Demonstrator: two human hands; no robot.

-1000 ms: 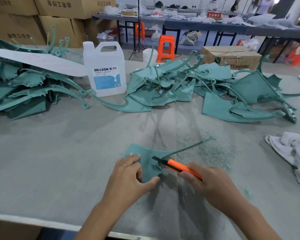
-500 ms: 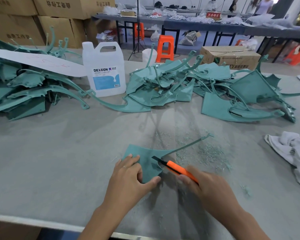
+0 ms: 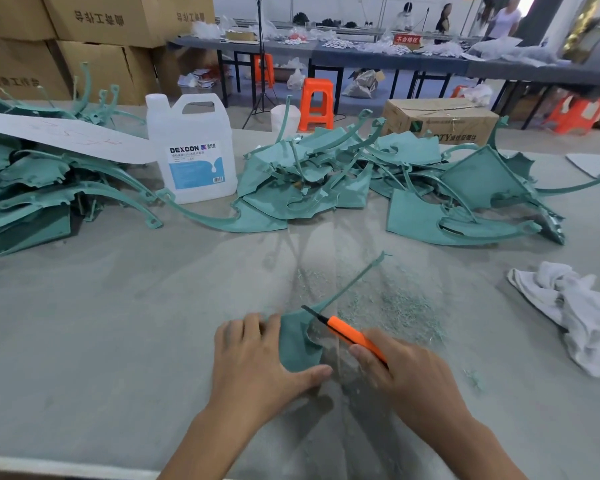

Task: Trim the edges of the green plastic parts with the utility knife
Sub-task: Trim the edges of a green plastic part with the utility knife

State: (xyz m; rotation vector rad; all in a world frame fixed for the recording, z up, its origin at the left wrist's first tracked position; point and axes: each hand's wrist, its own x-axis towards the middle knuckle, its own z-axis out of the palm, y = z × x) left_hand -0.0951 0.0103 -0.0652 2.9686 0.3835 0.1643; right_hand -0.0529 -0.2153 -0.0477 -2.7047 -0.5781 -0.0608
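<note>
Near the front of the counter [image 3: 118, 323], the left grip [image 3: 253, 355] lies flat with straight fingers on the green plastic part [image 3: 298, 337], thumb spread along its near edge. It presses the part down without curling round it. To its right, the utility knife [image 3: 347, 332] meets the part's right-hand edge where the broad blade-shaped body narrows into a thin arm. The right grip [image 3: 406, 372] is clenched round the knife's orange handle.

To my eye, the cut will go best if the flat hand bears down hard close to the edge being shaved, with its thumb kept out of the knife's line. The blade should lie shallow and take thin curls. The slim arm has nothing holding it and looks likely to flex and chatter.

As for the stuff itself, the heap of parts [image 3: 32, 188] at far left is matte teal plastic: flat fin-like panels trailing long curved ribs with small eyelets at the tips. Beside it stands a translucent white jug [image 3: 194, 150] with a blue label, smooth and rigid. A second heap [image 3: 309, 174] of the same parts sprawls behind the work. Fine green shavings [image 3: 395, 306] dust the grey, felt-like counter just right of the knife. A crumpled white rag [image 3: 575, 313] lies well off to the right, soft and loosely folded.
</note>
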